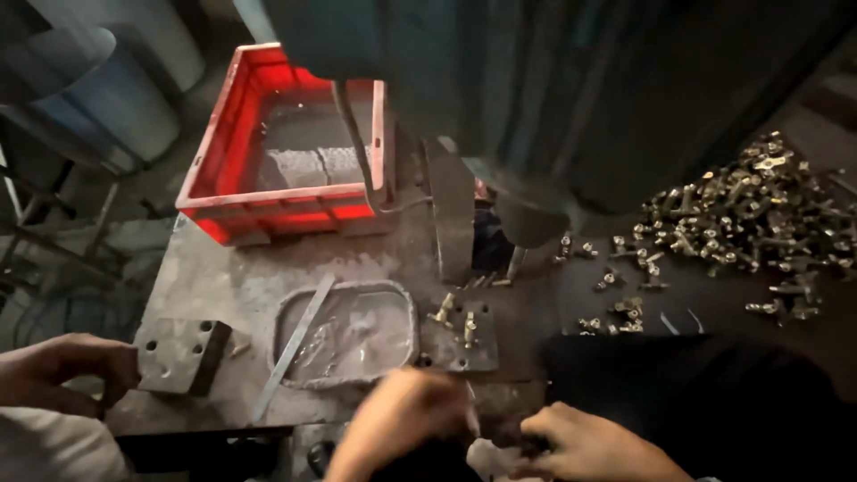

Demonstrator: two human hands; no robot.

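Both hands are low at the near edge of the desk (232, 277), close together. The left hand (406, 419) is curled with its back to the camera and its fingers hidden. The right hand (589, 446) is curled inward toward it. A small pale piece (489, 460) shows between them, blurred. I can't tell what it is, which hand grips it, or how tightly.

Just beyond the hands is a fixture plate (469, 337) with two brass fittings standing in it. Beyond that is the dark press ram (534, 219). Far right of the hands is a loose brass fittings pile (741, 214), with strays trailing toward the fixture. Left of the fixture are a shallow rounded tray (357, 335) and a flat metal strip (293, 357) lying slantwise across its edge. The red crate (223, 170) sits at the far left back.

A second person's hand (62, 370) at the far left touches a drilled metal block (183, 355). It isn't the wearer's.

My read is that this is a part-handling step at the desk edge, between pile and fixture. The next move needs a clean pinch on the piece and fingers kept clear of the ram line.
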